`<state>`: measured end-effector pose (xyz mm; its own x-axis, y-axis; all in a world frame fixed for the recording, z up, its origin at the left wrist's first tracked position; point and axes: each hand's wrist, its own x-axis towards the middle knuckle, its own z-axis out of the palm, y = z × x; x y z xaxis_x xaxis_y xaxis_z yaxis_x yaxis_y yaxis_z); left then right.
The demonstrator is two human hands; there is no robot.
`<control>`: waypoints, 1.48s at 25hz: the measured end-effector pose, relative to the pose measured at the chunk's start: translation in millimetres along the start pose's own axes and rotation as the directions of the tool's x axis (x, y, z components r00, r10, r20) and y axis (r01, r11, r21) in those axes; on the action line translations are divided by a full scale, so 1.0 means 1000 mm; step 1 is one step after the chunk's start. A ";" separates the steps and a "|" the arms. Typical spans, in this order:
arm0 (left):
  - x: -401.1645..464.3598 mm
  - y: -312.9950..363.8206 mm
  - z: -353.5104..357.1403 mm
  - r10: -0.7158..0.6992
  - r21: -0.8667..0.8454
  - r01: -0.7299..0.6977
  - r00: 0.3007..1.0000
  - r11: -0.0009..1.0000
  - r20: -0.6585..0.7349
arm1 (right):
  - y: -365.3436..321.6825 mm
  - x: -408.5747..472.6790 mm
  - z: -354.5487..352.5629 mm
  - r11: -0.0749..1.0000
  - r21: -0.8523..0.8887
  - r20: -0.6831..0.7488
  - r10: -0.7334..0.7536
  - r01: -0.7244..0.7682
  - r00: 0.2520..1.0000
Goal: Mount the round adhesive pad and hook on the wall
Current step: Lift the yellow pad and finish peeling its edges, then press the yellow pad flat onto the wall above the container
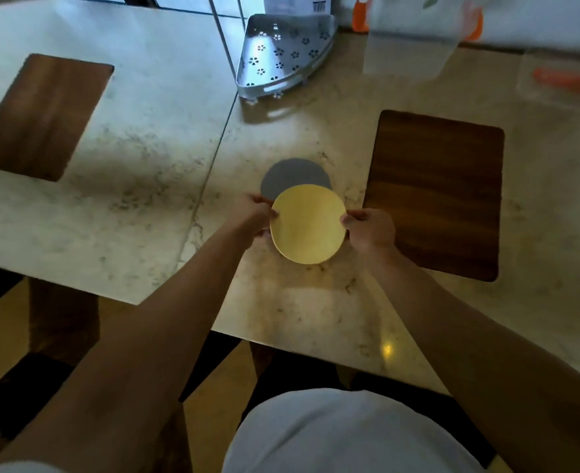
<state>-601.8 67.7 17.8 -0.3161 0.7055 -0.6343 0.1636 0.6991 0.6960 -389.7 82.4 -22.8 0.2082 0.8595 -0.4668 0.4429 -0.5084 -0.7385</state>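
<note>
A round yellow adhesive pad (307,224) is held a little above the marble table (138,186). My left hand (256,216) pinches its left edge and my right hand (370,228) pinches its right edge. Its yellow face is turned up toward me. A grey round disc (290,177) lies flat on the table just behind the pad, partly covered by it. I see no hook in view.
A silver perforated corner shelf (283,56) stands at the back centre. Dark wooden mats lie at the right (435,192) and far left (39,114). Clear plastic packaging with orange parts (561,80) sits at the back right. The table's front edge runs just below my forearms.
</note>
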 end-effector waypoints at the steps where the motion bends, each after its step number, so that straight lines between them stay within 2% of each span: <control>1: 0.010 0.007 -0.006 0.010 0.008 -0.010 1.000 1.000 0.005 | -0.007 0.003 0.007 1.000 0.002 -0.022 0.003 -0.003 1.000; 6: 0.053 0.027 -0.026 0.049 0.044 -0.049 0.999 0.998 0.002 | -0.034 0.026 0.029 1.000 0.004 -0.057 0.031 -0.031 0.998; 11: 0.078 0.038 -0.028 0.022 0.020 -0.022 1.000 1.000 0.005 | -0.051 0.052 0.038 0.996 -0.057 -0.062 0.069 -0.072 0.996; 16: 0.102 0.042 -0.030 0.034 0.120 -0.025 0.997 0.992 -0.071 | -0.060 0.073 0.046 0.989 -0.081 -0.037 0.125 -0.127 0.992; 21: 0.116 0.042 -0.027 0.029 0.186 -0.010 0.994 0.982 -0.102 | -0.060 0.083 0.050 0.982 -0.163 -0.023 0.097 -0.099 0.995; 26: 0.120 0.036 -0.023 0.026 0.206 -0.001 0.992 0.979 -0.120 | -0.056 0.086 0.052 0.978 -0.111 0.008 0.179 -0.177 0.984; 31: 0.118 0.030 -0.020 0.068 0.279 -0.031 0.990 0.960 -0.126 | -0.056 0.078 0.050 0.984 -0.112 0.007 0.143 -0.142 0.990; 34: 0.116 0.031 -0.018 0.133 0.391 -0.073 0.983 0.917 -0.128 | -0.056 0.071 0.048 0.957 -0.286 0.015 0.043 -0.037 0.999; 37: 0.117 0.033 -0.016 0.154 0.495 -0.070 0.979 0.866 -0.131 | -0.061 0.065 0.048 0.924 -0.382 -0.008 -0.018 0.013 1.000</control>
<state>-647.9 171.5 -27.8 -0.4068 0.7835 -0.4698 0.6261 0.6136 0.4811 -445.6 166.7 -31.3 0.2074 0.8688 -0.4495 0.7453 -0.4380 -0.5027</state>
